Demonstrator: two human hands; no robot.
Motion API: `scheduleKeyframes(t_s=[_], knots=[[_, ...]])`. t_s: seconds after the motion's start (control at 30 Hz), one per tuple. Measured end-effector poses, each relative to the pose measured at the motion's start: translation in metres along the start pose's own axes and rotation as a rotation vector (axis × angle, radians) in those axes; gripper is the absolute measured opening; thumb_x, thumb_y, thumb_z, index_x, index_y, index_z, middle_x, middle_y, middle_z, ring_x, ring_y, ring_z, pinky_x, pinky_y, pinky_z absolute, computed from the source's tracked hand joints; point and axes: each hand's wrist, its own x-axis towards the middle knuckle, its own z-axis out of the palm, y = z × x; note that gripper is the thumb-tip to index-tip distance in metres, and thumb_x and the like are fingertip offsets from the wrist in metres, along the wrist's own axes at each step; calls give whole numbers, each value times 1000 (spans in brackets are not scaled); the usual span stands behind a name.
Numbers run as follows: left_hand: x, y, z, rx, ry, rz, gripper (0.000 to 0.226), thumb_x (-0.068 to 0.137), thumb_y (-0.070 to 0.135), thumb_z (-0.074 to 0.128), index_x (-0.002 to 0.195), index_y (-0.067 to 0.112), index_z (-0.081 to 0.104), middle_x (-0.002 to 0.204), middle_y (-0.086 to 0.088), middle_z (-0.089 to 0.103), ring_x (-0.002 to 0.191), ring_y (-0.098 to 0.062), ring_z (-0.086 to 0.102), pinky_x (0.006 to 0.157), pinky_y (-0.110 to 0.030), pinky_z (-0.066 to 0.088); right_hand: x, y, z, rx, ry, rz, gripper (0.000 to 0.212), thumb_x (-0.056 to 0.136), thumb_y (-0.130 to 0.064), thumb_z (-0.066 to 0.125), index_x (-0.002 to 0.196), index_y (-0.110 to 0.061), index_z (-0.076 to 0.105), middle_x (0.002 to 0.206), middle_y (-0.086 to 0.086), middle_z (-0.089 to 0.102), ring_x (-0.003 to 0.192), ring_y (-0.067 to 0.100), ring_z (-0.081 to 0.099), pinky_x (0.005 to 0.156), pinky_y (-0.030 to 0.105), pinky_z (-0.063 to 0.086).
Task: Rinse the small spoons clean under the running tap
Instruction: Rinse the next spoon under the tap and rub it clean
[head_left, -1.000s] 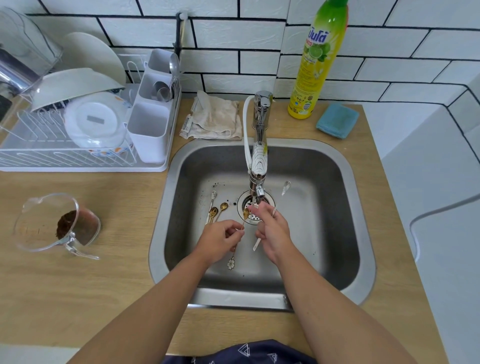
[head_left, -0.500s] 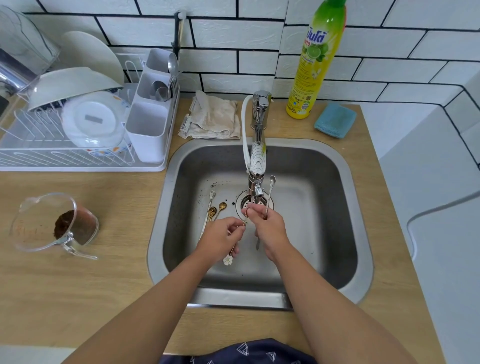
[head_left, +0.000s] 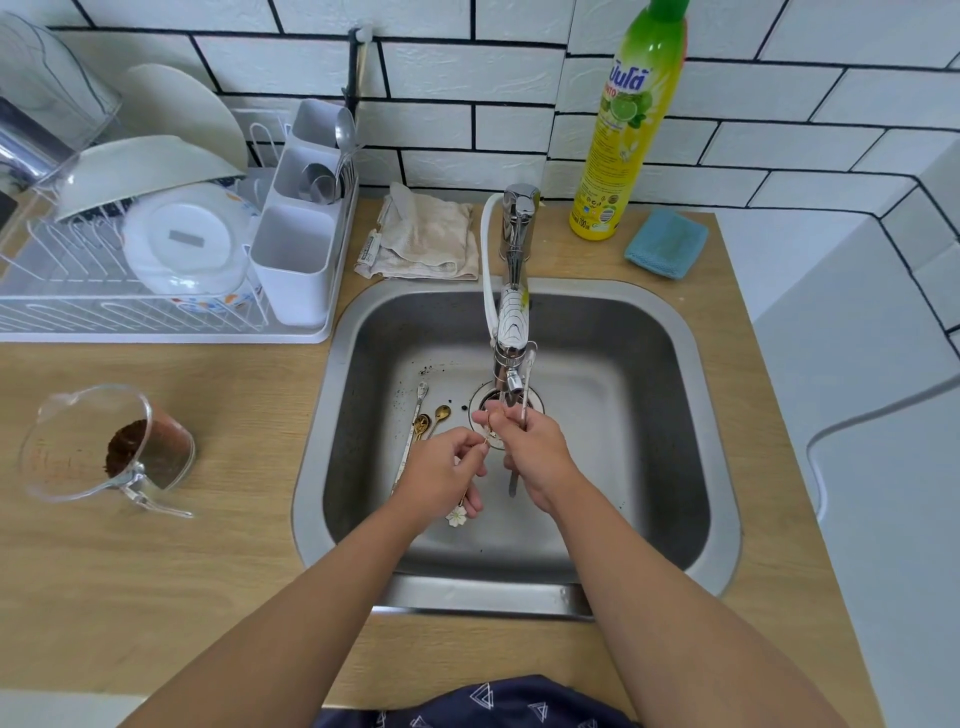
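Over the steel sink (head_left: 670, 332), both hands meet under the tap (head_left: 511, 332). My left hand (head_left: 441, 467) pinches a thin gold spoon with a white flower end (head_left: 457, 515) hanging below the fingers. My right hand (head_left: 535, 447) rubs that spoon's bowl under the spout and also grips a silver spoon (head_left: 527, 371), whose bowl points up beside the tap and whose handle sticks out below the palm. Several small spoons (head_left: 428, 418), gold and silver, lie on the sink floor left of the drain (head_left: 480, 402).
A white dish rack (head_left: 156, 291) with bowls, plates and a cutlery holder stands at the left. A clear measuring jug (head_left: 104, 447) with brown grounds sits on the wooden counter. A beige cloth (head_left: 423, 239), a yellow detergent bottle (head_left: 628, 145) and a blue sponge (head_left: 667, 244) line the back.
The silver spoon in my right hand has swung from pointing right to upright beside the tap. Both hands have stayed under the spout, rubbing the gold spoon.
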Motion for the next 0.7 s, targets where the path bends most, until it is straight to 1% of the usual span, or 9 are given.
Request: scheduleKeyframes(t_s=[0.1, 0.23, 0.3, 0.4, 0.47, 0.53, 0.57, 0.63, 0.7], knots=[[0, 1, -3, 19, -23, 13, 13, 99, 22, 56, 94, 15, 66, 72, 1, 67, 42, -24, 66, 40, -28, 52, 1, 0, -1, -25, 18, -14, 15, 93, -26, 74, 101, -14, 77, 97, -7, 78, 64, 6, 52, 50, 22, 38], [0, 2, -5, 47, -24, 19, 15, 99, 23, 55, 94, 14, 66, 71, 2, 65, 41, -25, 65, 39, -29, 52, 2, 0, -3, 2, -13, 6, 15, 103, -26, 60, 102, -19, 73, 99, -8, 81, 43, 2, 37, 46, 21, 34], [1, 1, -6, 65, -24, 20, 16, 100, 24, 55, 94, 14, 66, 73, 1, 65, 41, -25, 65, 38, -28, 51, 0, 1, -4, -29, -36, -12, 11, 99, -22, 65, 100, -18, 75, 97, -14, 80, 49, 2, 45, 47, 20, 36], [-1, 0, -6, 84, -43, 24, 17, 100, 25, 55, 92, 14, 66, 75, 3, 65, 41, -23, 65, 37, -26, 49, 1, 2, -4, -122, 39, -36, 17, 95, -28, 69, 91, -15, 79, 89, -15, 79, 58, -5, 58, 55, 18, 41], [-1, 1, -6, 84, -48, 3, 19, 101, 24, 51, 94, 13, 65, 74, 3, 61, 39, -21, 62, 35, -24, 45, 1, 1, -2, -75, 12, -13, 20, 100, -30, 62, 94, -18, 78, 98, -3, 80, 46, -1, 48, 55, 21, 36], [1, 2, -6, 20, -67, -84, 22, 103, 25, 44, 101, 13, 62, 73, -4, 53, 35, -16, 52, 34, -21, 36, 1, 2, -4, 34, -82, 17, 24, 103, -27, 59, 93, -26, 81, 105, 20, 74, 47, 7, 31, 52, 25, 28], [2, 4, -7, -66, -96, -155, 24, 104, 25, 41, 103, 13, 61, 73, -3, 48, 34, -14, 46, 34, -19, 31, 0, 3, -6, 58, -118, 22, 23, 103, -26, 60, 94, -27, 81, 99, 24, 72, 49, 9, 27, 52, 26, 27], [4, 9, -8, -252, -172, -284, 26, 104, 26, 38, 104, 12, 60, 66, 2, 41, 36, -11, 38, 36, -17, 25, 0, 4, -8, 78, -121, 25, 14, 99, -26, 66, 102, -19, 78, 96, 7, 77, 49, 8, 28, 48, 23, 29], [5, 14, -8, -274, -220, -320, 27, 104, 28, 37, 102, 13, 58, 58, 6, 37, 39, -13, 40, 37, -19, 30, 0, 2, -9, 87, -25, 45, 16, 93, -25, 76, 101, -11, 74, 88, -1, 74, 46, 5, 32, 45, 20, 31]])
